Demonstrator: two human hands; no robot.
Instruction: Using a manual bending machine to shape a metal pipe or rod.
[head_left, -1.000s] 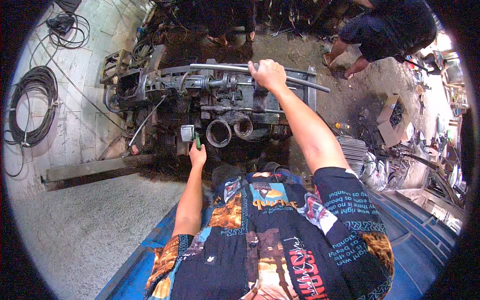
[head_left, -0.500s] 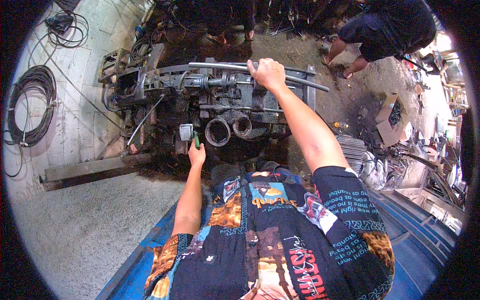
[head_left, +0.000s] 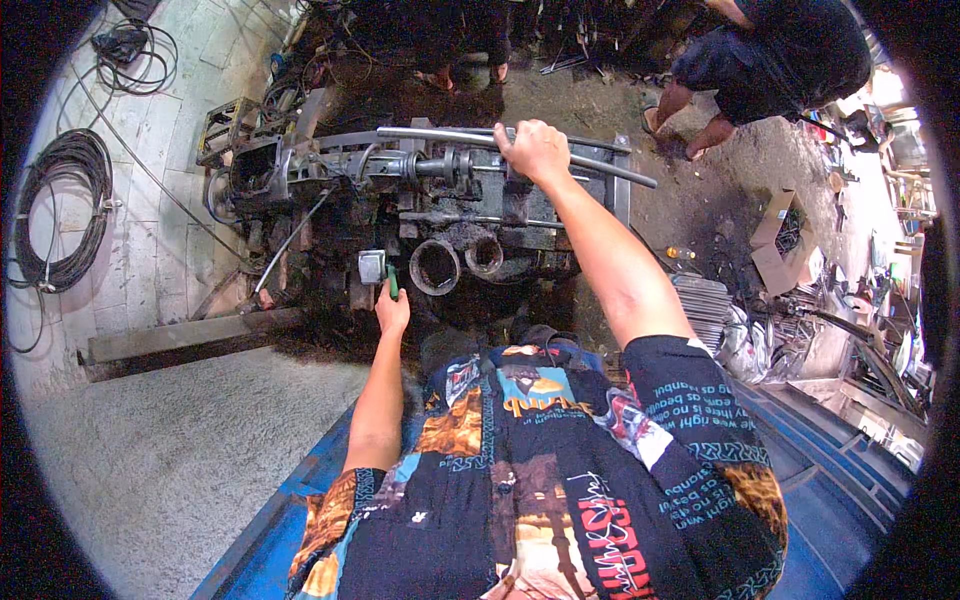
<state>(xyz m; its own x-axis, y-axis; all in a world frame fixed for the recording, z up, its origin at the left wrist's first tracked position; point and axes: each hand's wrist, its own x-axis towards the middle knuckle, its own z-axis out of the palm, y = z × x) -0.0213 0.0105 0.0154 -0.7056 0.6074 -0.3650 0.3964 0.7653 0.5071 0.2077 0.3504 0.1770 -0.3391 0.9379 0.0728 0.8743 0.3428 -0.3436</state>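
My right hand point(head_left: 537, 152) is closed around a long grey metal rod point(head_left: 610, 167), which lies slantwise over a dark, greasy machine point(head_left: 440, 168) with a horizontal shaft and round collars. Lower and to the left, my left hand point(head_left: 393, 308) has its fingers curled at a short green handle point(head_left: 393, 280). Right beside that handle is a small light-grey metal box point(head_left: 371, 266). Two round, rusty open-ended cylinders point(head_left: 436, 267) sit on the machine's near side. The left fingers are partly hidden, and the far end of the green handle is hard to make out.
A coiled black cable point(head_left: 65, 210) lies on the left floor, with a long metal beam point(head_left: 190, 338) closer in. A co-worker point(head_left: 770, 70) stands at the far right, near an open cardboard box point(head_left: 783, 240). Scrap and stacked metal sheets point(head_left: 705, 305) crowd the right side.
The co-worker at the far right has shifted slightly and an arm now shows. Both my hands keep almost the same places, and the rod has barely moved.
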